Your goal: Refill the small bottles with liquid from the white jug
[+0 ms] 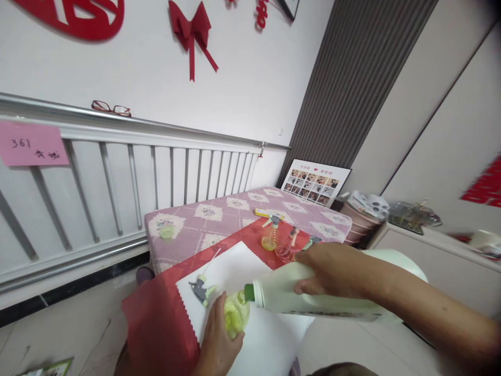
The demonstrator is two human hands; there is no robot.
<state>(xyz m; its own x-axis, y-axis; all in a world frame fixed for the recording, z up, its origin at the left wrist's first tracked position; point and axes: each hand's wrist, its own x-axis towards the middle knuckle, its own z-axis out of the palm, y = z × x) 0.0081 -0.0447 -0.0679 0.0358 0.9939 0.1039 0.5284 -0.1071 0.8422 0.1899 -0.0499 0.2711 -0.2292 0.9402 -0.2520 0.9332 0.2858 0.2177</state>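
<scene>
The left hand curls round a clear, rounded bottle of yellow-green liquid; the right hand spreads over and grips a pale-green jug, its green spout at the bottle's mouth. Beyond the left hand, a spray head lies on a scalloped white sheet; beyond the right, a spray bottle holds yellow liquid.
</scene>
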